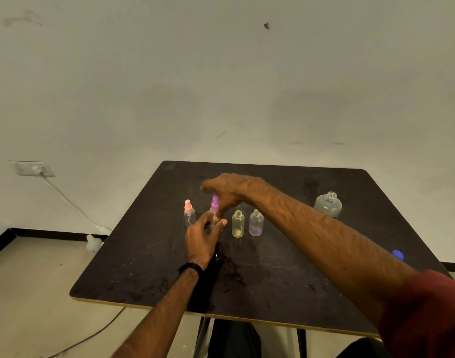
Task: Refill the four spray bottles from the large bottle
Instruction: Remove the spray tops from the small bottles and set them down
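Right now, four small clear plastic spray bottles stand in a row on the dark square table. Going along the row, the first bottle wears a light pink spray top. Just beside it is the bottle with a bright purple spray top. The left hand curls around the body of this purple-topped bottle and holds it. The right hand reaches over the row and pinches the purple top with its fingertips. Next in the row is a yellowish bottle with no top on, and just beside that is a purplish bottle, also with no top. Well apart from the row, farther back on the table, stands the big round clear bottle with its neck uncovered. A small blue cap lies near the table's edge, far from the row
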### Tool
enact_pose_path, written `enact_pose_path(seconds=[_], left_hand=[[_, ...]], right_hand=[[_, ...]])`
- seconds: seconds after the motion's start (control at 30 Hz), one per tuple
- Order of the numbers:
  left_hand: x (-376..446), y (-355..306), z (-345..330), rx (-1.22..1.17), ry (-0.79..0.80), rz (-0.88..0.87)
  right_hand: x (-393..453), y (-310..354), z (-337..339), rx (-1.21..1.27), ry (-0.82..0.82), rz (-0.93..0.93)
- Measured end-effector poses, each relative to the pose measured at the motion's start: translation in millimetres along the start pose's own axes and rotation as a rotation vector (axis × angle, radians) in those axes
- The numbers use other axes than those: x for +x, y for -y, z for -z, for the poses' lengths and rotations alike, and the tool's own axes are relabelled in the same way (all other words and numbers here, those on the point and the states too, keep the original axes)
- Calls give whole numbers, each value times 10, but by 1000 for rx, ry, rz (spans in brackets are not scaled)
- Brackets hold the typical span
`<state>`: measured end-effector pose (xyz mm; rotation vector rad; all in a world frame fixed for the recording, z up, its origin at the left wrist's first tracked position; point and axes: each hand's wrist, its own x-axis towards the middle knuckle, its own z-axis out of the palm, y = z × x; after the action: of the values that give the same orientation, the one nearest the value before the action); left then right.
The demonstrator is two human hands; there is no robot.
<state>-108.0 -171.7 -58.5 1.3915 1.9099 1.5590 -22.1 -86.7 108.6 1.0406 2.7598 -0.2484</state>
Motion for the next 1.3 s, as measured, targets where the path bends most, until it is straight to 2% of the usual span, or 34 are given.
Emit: enact_pose_path(seconds=[0.2, 0.4, 0.57, 0.77, 0.93, 1.13, 1.3], left_hand=[[-15, -41, -52, 24, 21, -26], [-50, -12, -21, -11, 41, -15], [-73, -61, -45, 13, 40, -21], [-62, -58, -12, -1, 76, -8], [-45, 6, 34, 20, 42, 10], [-30, 53, 68, -32, -4, 32], [-75, 87, 45, -37, 9, 42]], right_hand=[[-35, -12, -104, -133, -123, -78], [-55, -87, -106, 51, -6, 12], [-115, -96, -127, -61, -126, -49], [-121, -101, -145, 63, -130, 3], [-267, -231, 53, 192, -215, 59], [-1004, -689, 362, 343, -455, -3], [-1924, -1042, 54, 442, -825, -260]])
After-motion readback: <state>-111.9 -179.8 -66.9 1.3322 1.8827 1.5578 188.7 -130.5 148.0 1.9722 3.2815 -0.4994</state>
